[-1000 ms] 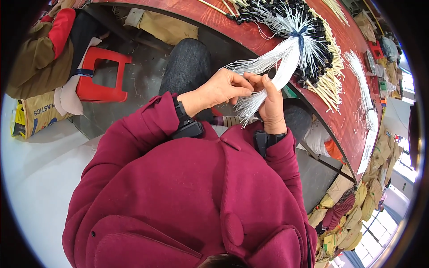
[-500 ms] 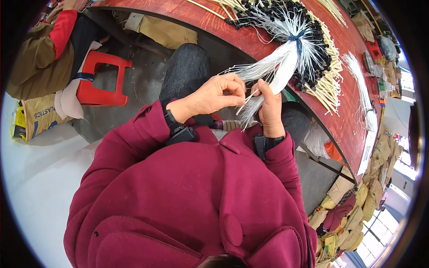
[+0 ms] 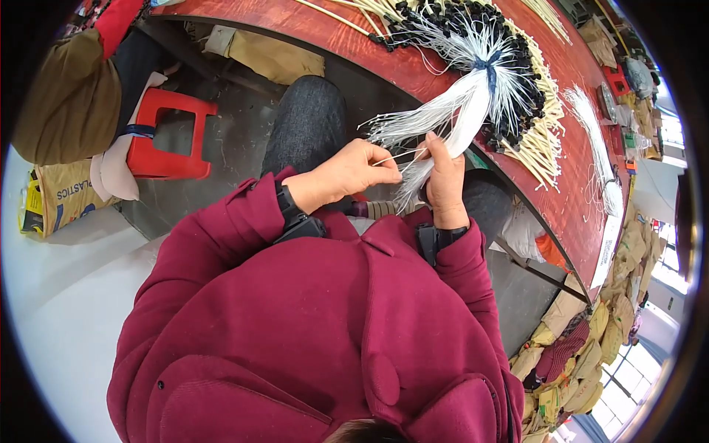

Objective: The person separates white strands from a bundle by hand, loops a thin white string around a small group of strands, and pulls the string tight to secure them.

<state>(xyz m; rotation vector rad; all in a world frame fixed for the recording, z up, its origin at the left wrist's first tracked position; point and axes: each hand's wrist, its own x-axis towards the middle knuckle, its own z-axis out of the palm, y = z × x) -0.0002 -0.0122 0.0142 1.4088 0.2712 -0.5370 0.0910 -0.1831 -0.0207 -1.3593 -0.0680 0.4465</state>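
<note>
A large bundle of white strings (image 3: 473,111) hangs over the edge of the red table, tied with a dark blue band (image 3: 487,65). Its far ends fan out to small black pieces (image 3: 521,122) on pale thin sticks (image 3: 543,159). My right hand (image 3: 445,177) is closed around the loose part of the strings, thumb on top. Beside it, my left hand (image 3: 354,173) pinches what looks like a single strand, fingertips pressed together. A split-off part of the strings (image 3: 406,127) spreads leftward above my left hand.
The red table (image 3: 317,33) curves across the far side. Another white string bundle (image 3: 594,148) lies on its right part. At the left stands a red stool (image 3: 173,133) beside a seated person (image 3: 70,103). Brown sacks (image 3: 620,266) are piled at the right.
My left hand has shifted slightly left and down, its fingers now drawn together in a pinch. The right hand stays on the strings. The person at the left has moved an arm.
</note>
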